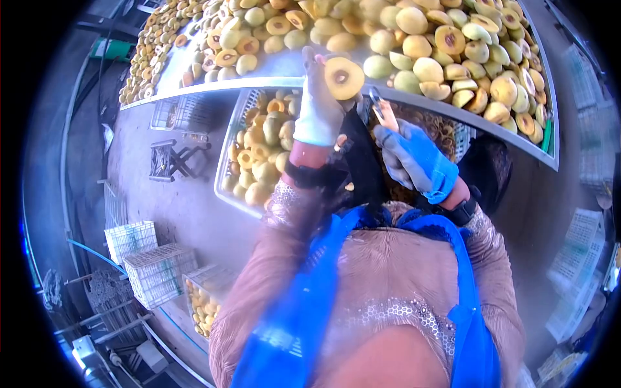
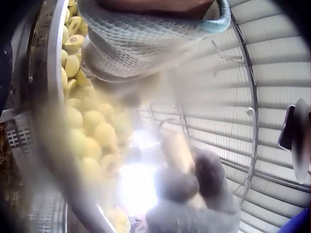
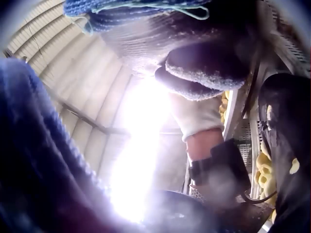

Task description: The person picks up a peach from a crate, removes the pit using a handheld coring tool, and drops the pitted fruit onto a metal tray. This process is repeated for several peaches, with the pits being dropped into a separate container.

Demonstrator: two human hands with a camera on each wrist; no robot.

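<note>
At twelve o'clock in the head view, the left hand (image 1: 318, 107) grips a halved fruit (image 1: 349, 78), fingers partly hidden behind it. At four o'clock from the fruit, a small tool (image 1: 386, 117), blurred in the left wrist view, is clasped by the right hand (image 1: 414, 159).

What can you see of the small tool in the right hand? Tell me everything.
The small tool has a pale tan handle that looks wooden and a thin, dark, curved tip that looks metal. The gloved right hand grips the handle, hiding part of it. In the head view, the tip points up and left, near the cut fruit in the left hand, apparently without touching it. The left wrist view blurs the tool, so the tip's exact shape is unclear.
</note>
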